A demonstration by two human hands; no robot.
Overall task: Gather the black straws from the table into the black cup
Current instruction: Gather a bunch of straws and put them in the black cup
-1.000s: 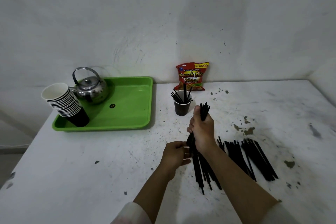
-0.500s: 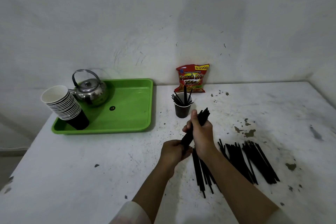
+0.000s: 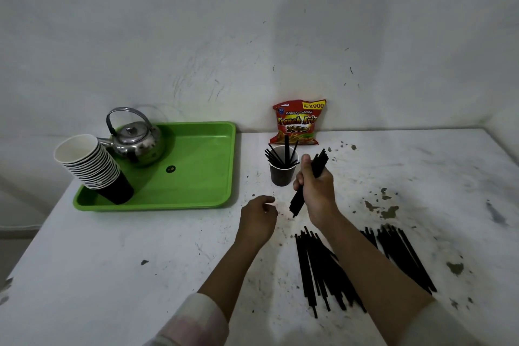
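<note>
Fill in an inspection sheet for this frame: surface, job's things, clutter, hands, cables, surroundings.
Surface: white table, scuffed, paint chipped.
Job's things: black cup upright with several straws; loose straws lying near the front edge.
Clutter: green tray bearing kettle and stacked cups; snack bag against the wall.
Hands: right hand grips a straw bundle beside the cup; left hand empty.
Cables: nothing seen.
Surroundings: bare marked wall.

The right hand [image 3: 316, 188] grips a bundle of straws [image 3: 309, 182] beside the cup [image 3: 282, 174]. The left hand [image 3: 258, 216] hovers empty, fingers loosely curled
</note>
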